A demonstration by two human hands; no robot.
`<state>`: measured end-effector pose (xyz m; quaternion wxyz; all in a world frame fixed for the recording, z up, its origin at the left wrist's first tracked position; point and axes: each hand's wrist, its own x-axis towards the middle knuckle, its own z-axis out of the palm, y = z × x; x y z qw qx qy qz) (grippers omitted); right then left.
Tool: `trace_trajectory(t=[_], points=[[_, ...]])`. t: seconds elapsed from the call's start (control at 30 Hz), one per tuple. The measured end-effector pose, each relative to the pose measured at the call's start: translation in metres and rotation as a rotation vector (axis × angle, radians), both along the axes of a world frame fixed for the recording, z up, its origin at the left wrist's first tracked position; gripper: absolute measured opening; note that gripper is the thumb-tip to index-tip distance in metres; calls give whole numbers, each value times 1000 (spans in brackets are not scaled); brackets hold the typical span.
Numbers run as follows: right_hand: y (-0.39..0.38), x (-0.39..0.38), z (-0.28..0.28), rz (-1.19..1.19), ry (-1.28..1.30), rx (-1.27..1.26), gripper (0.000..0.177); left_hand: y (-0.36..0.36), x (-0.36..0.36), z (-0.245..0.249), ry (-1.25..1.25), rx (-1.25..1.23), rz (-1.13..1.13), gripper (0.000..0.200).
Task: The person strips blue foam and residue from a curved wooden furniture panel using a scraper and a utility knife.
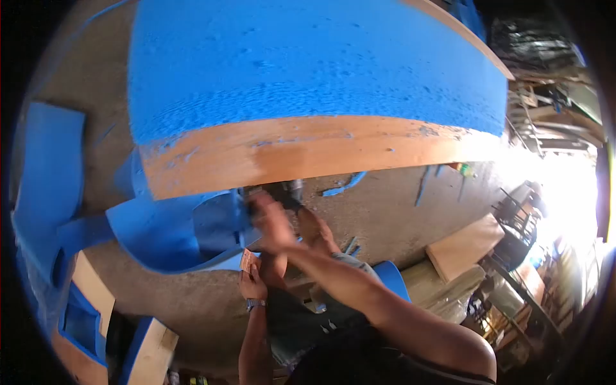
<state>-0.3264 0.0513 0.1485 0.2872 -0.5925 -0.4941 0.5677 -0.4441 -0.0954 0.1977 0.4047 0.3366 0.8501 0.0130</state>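
Blue foam (173, 234) | right hand (273, 221) touching, grip unclear | left hand (252, 282) grips orange block (248, 260)

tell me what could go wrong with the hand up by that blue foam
The right hand works close under the board's wooden edge; knuckles might scrape it. The loose blue foam sheet curls by that hand and may tear. The left hand pinches a small orange piece that could slip.
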Motion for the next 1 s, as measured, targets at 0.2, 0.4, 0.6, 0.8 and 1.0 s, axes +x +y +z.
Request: trace_trajectory(t=[0.2, 0.4, 0.6, 0.8, 1.0], points=[[62, 13, 16, -770, 530, -440, 45, -24, -59, 28, -87, 30, -25, 35], [28, -165, -1, 326, -109, -228, 57, -26, -114, -27, 193, -239, -350, 52], [8, -139, -46, -648, -419, -41, 55, -52, -171, -36, 189, -139, -474, 41], [24, -350, -20, 94, -130, -145, 57, -99, -199, -84, 209, -18, -463, 36], [23, -273, -19, -319, -282, -58, 47, -60, -218, -35, 89, -75, -373, 40]])
